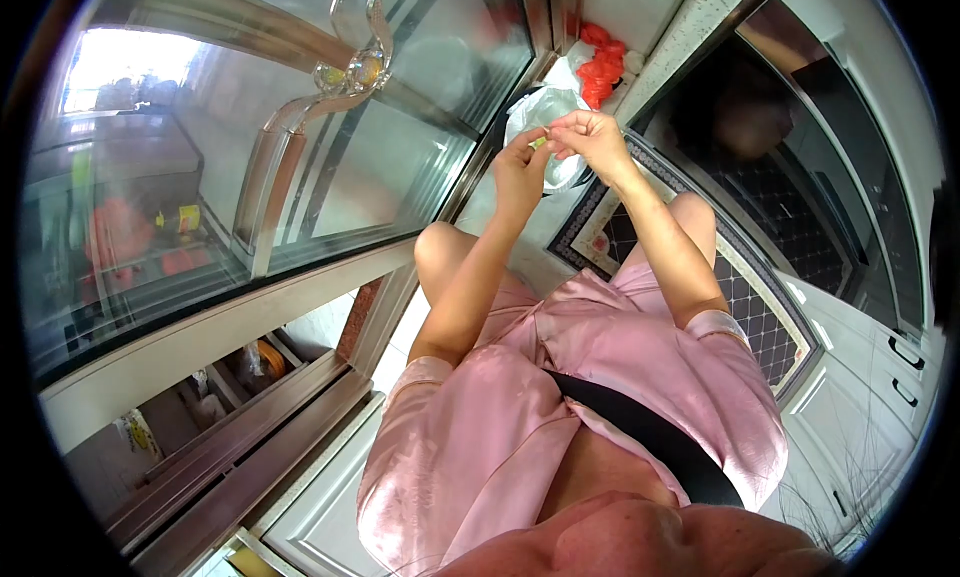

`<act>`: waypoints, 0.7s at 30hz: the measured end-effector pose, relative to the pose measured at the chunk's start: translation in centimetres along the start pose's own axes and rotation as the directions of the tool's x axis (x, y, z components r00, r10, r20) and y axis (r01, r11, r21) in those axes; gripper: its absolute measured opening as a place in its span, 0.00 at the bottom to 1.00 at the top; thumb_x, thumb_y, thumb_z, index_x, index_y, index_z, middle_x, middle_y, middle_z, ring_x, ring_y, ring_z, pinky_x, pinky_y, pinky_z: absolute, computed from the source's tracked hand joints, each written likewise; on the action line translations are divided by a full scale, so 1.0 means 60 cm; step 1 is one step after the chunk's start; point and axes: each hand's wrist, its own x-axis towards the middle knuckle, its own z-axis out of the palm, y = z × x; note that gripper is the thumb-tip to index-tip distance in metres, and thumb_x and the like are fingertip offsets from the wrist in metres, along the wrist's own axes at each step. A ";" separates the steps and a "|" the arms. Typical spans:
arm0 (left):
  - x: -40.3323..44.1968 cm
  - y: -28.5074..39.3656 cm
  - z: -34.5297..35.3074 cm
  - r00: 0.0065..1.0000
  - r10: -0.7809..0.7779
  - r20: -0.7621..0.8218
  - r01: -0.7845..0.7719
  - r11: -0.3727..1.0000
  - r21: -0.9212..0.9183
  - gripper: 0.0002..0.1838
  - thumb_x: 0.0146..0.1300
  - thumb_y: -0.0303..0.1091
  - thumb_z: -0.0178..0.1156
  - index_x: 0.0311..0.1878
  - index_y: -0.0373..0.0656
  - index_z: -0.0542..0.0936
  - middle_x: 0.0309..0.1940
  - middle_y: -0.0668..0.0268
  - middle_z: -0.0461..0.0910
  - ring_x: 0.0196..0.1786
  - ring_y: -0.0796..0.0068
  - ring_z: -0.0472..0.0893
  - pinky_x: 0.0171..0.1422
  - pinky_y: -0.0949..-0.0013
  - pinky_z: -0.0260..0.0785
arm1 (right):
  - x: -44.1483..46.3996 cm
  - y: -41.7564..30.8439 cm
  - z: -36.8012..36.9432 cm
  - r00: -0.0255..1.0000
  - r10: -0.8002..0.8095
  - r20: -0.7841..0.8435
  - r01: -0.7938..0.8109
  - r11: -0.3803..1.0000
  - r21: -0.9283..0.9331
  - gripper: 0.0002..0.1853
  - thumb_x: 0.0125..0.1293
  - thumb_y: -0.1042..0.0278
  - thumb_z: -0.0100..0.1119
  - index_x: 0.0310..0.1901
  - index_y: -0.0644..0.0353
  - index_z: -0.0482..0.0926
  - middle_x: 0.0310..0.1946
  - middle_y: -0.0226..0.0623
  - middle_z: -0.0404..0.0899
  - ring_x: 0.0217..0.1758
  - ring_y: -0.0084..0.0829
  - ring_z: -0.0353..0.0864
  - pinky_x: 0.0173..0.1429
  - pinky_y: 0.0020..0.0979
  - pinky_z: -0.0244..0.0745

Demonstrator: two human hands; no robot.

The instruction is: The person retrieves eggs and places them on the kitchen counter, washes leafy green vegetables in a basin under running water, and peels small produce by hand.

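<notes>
Both of my hands are raised close together over a bin lined with a white plastic bag [545,112]. My left hand [518,169] is closed in a pinch on a small yellow-green piece [538,142], whose kind is too small to tell. Just beside it, my right hand [592,142] has its thumb and fingers pressed together near the same piece. Whether the right fingertips hold a part of it cannot be made out. Below the hands, the inside of the bin is partly hidden.
Red plastic bags [600,67] lie behind the bin. A glass sliding door [420,147] stands at the left, with an open drawer [250,397] below. At the right are a dark glossy appliance front [780,147] and white cabinets [850,417]. A patterned mat [750,317] covers the floor.
</notes>
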 end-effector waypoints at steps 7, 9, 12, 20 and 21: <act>0.021 0.023 -0.006 0.998 -0.055 0.005 0.054 0.940 -0.336 0.07 0.57 0.27 0.59 0.37 0.34 0.80 0.17 0.74 0.72 0.18 0.90 0.63 0.20 0.81 0.53 | -0.008 0.007 0.016 0.991 -0.135 -0.008 0.132 0.979 -0.154 0.05 0.61 0.75 0.55 0.36 0.68 0.76 0.27 0.34 0.79 0.27 0.20 0.78 0.31 0.21 0.74; 0.022 0.023 -0.012 0.989 -0.138 0.049 0.146 0.901 -0.409 0.06 0.57 0.27 0.60 0.36 0.35 0.80 0.16 0.76 0.71 0.17 0.90 0.62 0.18 0.81 0.51 | -0.006 0.007 0.017 0.987 -0.163 -0.006 0.162 0.982 -0.098 0.05 0.61 0.75 0.54 0.36 0.68 0.76 0.27 0.34 0.79 0.27 0.20 0.77 0.31 0.21 0.74; 0.023 -0.004 -0.014 0.946 -0.234 0.224 0.324 0.699 -0.638 0.07 0.58 0.28 0.58 0.38 0.36 0.79 0.18 0.73 0.72 0.15 0.89 0.62 0.15 0.81 0.50 | -0.003 -0.004 0.018 0.992 -0.126 0.003 0.125 0.984 -0.127 0.05 0.62 0.74 0.54 0.36 0.68 0.75 0.27 0.33 0.79 0.27 0.20 0.77 0.31 0.21 0.74; 0.020 -0.020 -0.001 0.958 -0.218 0.186 0.282 0.606 -0.744 0.04 0.62 0.32 0.56 0.36 0.42 0.74 0.17 0.72 0.69 0.14 0.88 0.61 0.15 0.82 0.49 | -0.004 -0.026 0.021 0.997 0.029 0.075 -0.024 0.998 -0.059 0.07 0.61 0.72 0.55 0.36 0.67 0.76 0.28 0.34 0.79 0.27 0.21 0.77 0.31 0.21 0.74; 0.020 -0.022 -0.001 0.958 -0.218 0.186 0.283 0.606 -0.744 0.04 0.62 0.32 0.56 0.36 0.42 0.74 0.17 0.72 0.69 0.14 0.88 0.61 0.15 0.82 0.49 | -0.004 -0.028 0.020 0.997 0.029 0.074 -0.025 0.998 -0.058 0.07 0.61 0.72 0.55 0.36 0.67 0.76 0.28 0.34 0.79 0.27 0.21 0.77 0.31 0.21 0.74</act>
